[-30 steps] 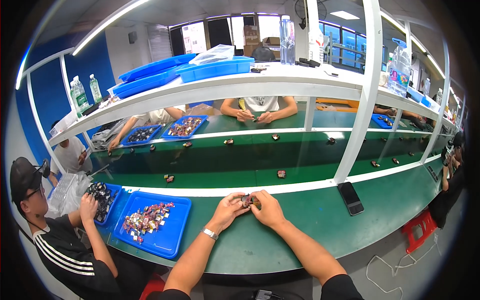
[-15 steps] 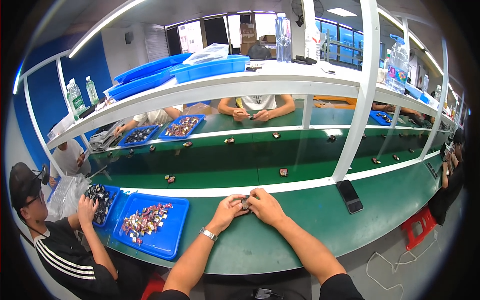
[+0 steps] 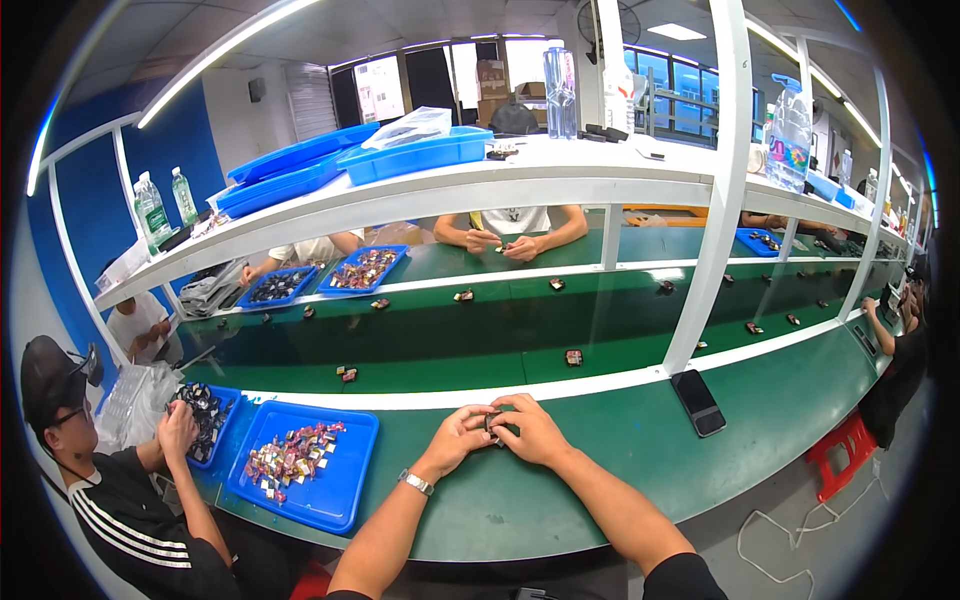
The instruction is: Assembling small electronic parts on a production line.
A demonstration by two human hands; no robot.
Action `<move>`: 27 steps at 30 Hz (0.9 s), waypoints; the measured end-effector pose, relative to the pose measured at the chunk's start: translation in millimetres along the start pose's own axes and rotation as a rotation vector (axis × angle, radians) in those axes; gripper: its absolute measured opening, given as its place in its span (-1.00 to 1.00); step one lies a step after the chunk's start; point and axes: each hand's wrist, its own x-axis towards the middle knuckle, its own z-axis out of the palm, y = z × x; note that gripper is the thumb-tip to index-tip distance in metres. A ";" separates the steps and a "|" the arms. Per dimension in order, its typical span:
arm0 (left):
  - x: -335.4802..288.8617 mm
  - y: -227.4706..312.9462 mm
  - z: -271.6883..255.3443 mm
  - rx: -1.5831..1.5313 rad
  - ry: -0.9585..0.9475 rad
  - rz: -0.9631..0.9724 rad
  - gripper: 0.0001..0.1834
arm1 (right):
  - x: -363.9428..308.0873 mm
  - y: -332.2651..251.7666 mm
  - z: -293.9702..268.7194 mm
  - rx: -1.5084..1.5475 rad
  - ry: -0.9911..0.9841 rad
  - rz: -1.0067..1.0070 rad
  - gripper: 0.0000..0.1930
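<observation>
The left hand [image 3: 452, 441] and right hand [image 3: 536, 436] both grip a small dark part [image 3: 493, 426] above the table [image 3: 600, 490]. A blue tray [image 3: 345, 475] of bits [image 3: 290, 462] sits left.

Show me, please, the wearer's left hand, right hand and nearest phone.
Left hand [image 3: 455, 442]: head view, on its thumb side.
Right hand [image 3: 535, 434]: head view, on its back.
Nearest phone [image 3: 698, 403]: head view, on its front.
</observation>
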 end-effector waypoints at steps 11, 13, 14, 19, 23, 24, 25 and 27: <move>-1.8 -2.3 -0.4 0.003 0.032 -0.068 -0.65 | -2.9 -1.5 -2.5 0.050 -0.068 -0.021 -0.90; 0.2 -2.2 -0.4 0.003 0.027 -0.056 -0.68 | -2.6 -1.3 -1.8 0.036 -0.034 -0.008 -0.90; 0.5 -2.8 0.1 0.003 0.026 -0.054 -0.68 | -3.3 -1.9 -1.1 0.036 -0.033 -0.009 -0.90; -0.2 -3.0 0.6 0.021 0.050 -0.052 -0.69 | -3.5 -4.5 7.2 0.009 0.089 0.036 -0.91; -0.1 -2.1 2.7 0.039 0.057 -0.047 -0.69 | -4.1 -7.0 12.1 -0.017 0.133 0.047 -0.93; -0.3 -2.3 2.3 0.037 0.071 -0.051 -0.69 | -4.2 -7.1 12.8 -0.019 0.120 0.038 -0.93; -0.5 -2.4 2.0 0.035 0.085 -0.055 -0.69 | -4.4 -7.4 12.9 -0.021 0.108 0.029 -0.93; 0.5 -1.9 1.9 0.018 0.081 -0.053 -0.69 | -2.8 -7.2 7.8 -0.005 0.098 0.015 -0.93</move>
